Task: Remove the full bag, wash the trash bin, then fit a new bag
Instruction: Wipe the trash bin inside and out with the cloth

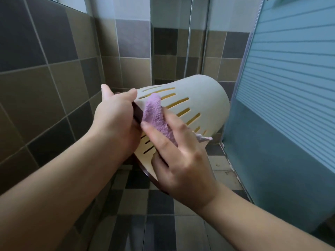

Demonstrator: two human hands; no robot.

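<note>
Tiled walls (54, 73) in brown and grey squares close off the left and the back, a checkered tile floor (159, 205) runs below, and a frosted glass shower door (290, 87) with horizontal stripes fills the right side.

Much is hidden. The mouth of the trash bin (204, 98) faces the person and is covered by both hands, so only slivers of its dark brown rim (137, 113) show between the hands and below the right palm; the inside cannot be seen. Its base points away toward the far corner and is out of sight. Both forearms are cut off by the lower edge of the view.

That cream bin, with long slots along its side, is held up in the air on its side, clear of the floor, between the two hands.

The left hand (116, 120) grips the rim at the bin's near left edge, thumb laid over the outer wall and the other fingers hidden behind the rim.

Just right of it, the right hand (181, 156) presses a lilac cloth (155, 115) against the slotted wall. Fingers lie fairly straight over the cloth, holding it flat to the plastic rather than curling round it; one corner of cloth sticks out past the fingertips on the far side. Its thumb rests on the bin's lower edge.
</note>
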